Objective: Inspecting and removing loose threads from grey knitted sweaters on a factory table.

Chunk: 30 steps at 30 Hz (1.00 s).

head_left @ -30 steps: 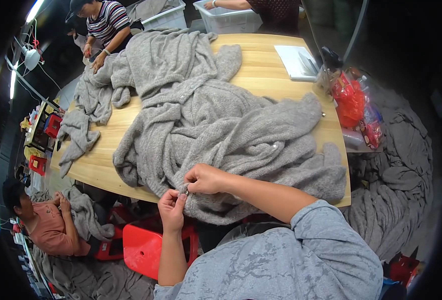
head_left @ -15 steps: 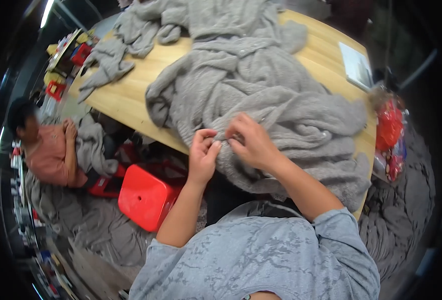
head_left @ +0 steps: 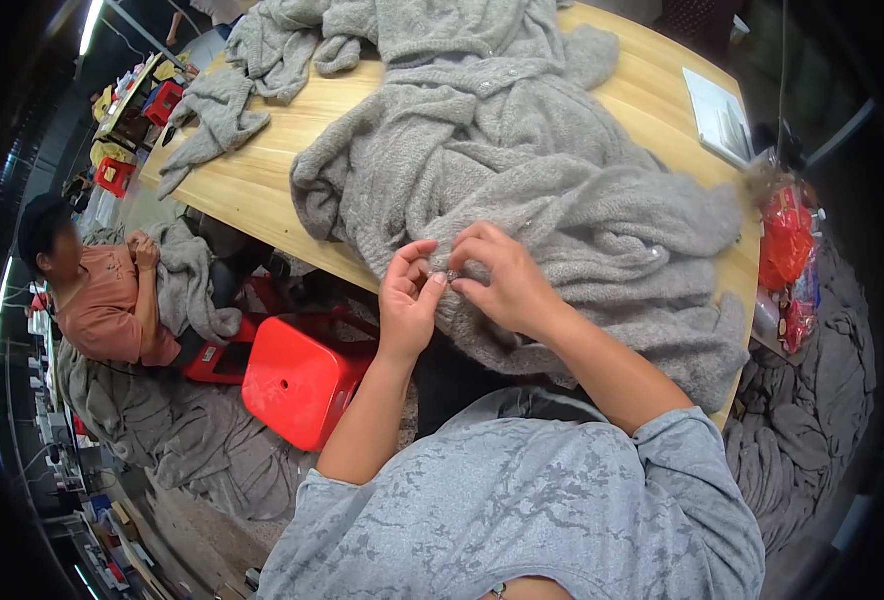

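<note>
Evidently, the left grip (head_left: 409, 300) pinches the near edge of a gray knit garment (head_left: 522, 210) on the bench (head_left: 262, 190).
Just beside it, the right grip (head_left: 507, 280) curls its fingertips to that edge (whether they pinch it, I cannot tell). The garment lies bunched ahead and rightward of both grips, its long folds slanting away to the right, sleeve-like ends pointing that way. Well right of them sits a bundle of plastic bags (head_left: 787, 245), partly red, contents too jumbled to make out.
</note>
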### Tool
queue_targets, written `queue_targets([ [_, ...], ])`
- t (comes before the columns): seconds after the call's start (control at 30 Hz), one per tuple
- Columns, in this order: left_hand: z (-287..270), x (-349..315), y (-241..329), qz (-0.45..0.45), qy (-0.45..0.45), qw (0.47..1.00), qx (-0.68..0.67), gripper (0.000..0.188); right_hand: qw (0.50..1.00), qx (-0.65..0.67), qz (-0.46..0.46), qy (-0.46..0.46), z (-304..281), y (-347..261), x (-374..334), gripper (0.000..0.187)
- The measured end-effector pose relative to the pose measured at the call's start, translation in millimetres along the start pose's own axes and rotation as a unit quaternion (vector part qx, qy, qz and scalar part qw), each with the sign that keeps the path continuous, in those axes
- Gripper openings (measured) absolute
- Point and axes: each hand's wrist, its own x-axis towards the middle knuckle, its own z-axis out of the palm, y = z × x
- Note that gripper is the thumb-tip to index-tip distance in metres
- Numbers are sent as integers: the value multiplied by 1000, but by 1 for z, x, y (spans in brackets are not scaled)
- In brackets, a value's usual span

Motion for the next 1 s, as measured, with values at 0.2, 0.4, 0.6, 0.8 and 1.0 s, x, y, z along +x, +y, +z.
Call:
queue_targets([
  [0.2,-4,6,2,-184,-18,979,-82,40,988,-45,-148,-12,11,2,-11,28],
  [0.4,-18,11,14,-44,22,988,-146,28,946,-311,-72,64,-51,23,-15,33],
  [0.6,-23,29,12,-72,17,981,-180,20,879,-458,58,116,-141,68,-48,40],
  [0.8,-20,50,-2,-67,69,984,-152,24,812,-569,6,130,-214,49,-101,26],
  [1.0,-14,63,-19,-48,101,985,-133,24,724,-645,68,233,-218,32,-152,26],
])
